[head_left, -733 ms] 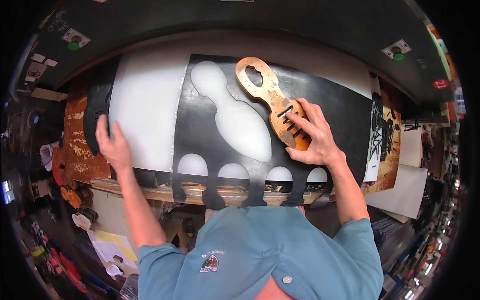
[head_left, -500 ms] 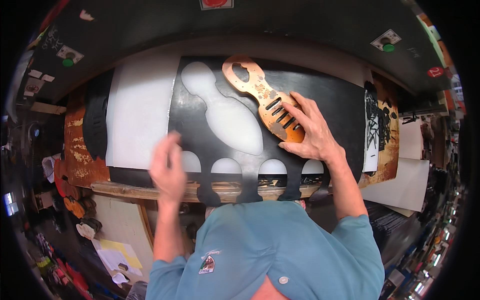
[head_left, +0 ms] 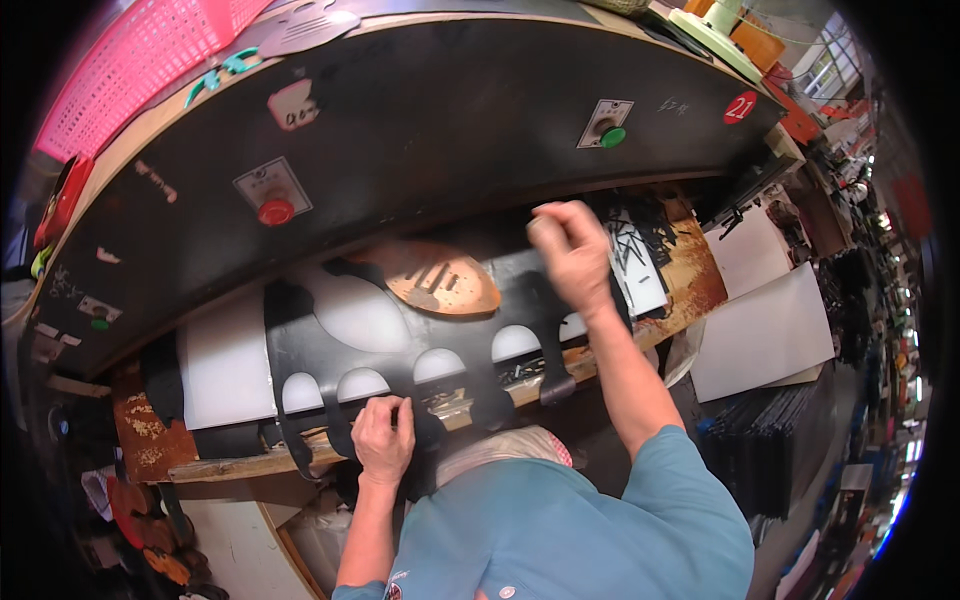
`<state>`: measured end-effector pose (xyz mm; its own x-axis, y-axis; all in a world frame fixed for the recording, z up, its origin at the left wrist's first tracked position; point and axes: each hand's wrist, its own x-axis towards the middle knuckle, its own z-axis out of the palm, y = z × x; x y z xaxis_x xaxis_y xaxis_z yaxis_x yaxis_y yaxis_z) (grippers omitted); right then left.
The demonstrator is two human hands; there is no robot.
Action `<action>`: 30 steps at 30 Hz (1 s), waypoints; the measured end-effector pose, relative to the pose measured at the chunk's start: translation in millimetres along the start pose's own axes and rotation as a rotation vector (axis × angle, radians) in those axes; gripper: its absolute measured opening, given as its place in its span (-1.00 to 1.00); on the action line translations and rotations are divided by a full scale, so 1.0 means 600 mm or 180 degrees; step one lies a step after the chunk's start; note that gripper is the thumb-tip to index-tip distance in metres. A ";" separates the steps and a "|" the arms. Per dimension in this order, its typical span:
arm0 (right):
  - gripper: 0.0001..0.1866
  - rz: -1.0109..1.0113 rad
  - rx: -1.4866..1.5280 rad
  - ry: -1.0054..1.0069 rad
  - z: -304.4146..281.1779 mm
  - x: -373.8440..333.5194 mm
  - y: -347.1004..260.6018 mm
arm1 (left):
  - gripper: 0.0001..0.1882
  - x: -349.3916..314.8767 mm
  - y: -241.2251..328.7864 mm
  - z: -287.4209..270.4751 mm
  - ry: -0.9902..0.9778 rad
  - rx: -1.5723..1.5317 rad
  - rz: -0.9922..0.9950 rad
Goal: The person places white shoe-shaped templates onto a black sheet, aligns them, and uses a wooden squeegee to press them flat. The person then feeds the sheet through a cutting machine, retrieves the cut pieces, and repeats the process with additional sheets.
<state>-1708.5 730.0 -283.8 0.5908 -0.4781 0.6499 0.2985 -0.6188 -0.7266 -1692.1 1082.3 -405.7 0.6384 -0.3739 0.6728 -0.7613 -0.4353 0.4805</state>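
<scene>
Fingers (head_left: 372,412) of left hand (head_left: 382,440) and right hand (head_left: 577,258) curl, any grip unclear, orange plate (head_left: 445,283) partly hidden.

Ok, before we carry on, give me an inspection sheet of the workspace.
Surface: worn brown bed with pale patches; white board toward the left.
Job's things: orange slotted plate on a black sheet with rounded cutouts.
Clutter: black offcuts at the right end.
Hands: left hand curled at the sheet's near edge, contact unclear; right hand blurred over the sheet's right part, grip unclear.
Cables: nothing seen across the bed.
Surroundings: dark panel with red button and green buttons; pink basket above.
</scene>
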 end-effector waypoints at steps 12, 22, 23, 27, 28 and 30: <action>-0.79 0.0557 -0.0088 0.0434 -0.119 -0.044 0.037 | -0.85 0.067 -0.016 -0.008 0.0063 0.0074 -0.0471; -0.75 -0.0970 -0.1533 -0.0132 -0.043 -0.145 0.055 | -0.80 0.113 0.008 -0.020 0.0013 0.0043 -0.0782; -0.75 -0.0895 -0.1552 -0.0164 -0.041 -0.144 0.052 | -0.80 0.112 0.007 -0.020 0.0008 0.0076 -0.0786; -0.73 -0.0756 -0.1499 -0.0191 -0.036 -0.150 0.048 | -0.80 0.103 0.006 -0.018 -0.0013 0.0228 -0.0842; -0.73 -0.0690 -0.1492 -0.0211 -0.033 -0.152 0.050 | -0.80 0.099 0.005 -0.017 0.0022 0.0225 -0.0731; -0.72 -0.0688 -0.1517 -0.0265 -0.032 -0.155 0.059 | -0.80 0.095 0.002 -0.015 0.0038 0.0254 -0.0675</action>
<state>-1767.2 740.9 -365.7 0.6167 -0.2691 0.7398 0.0576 -0.9218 -0.3834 -1657.7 1068.0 -361.7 0.7815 -0.2574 0.5683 -0.5985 -0.5667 0.5663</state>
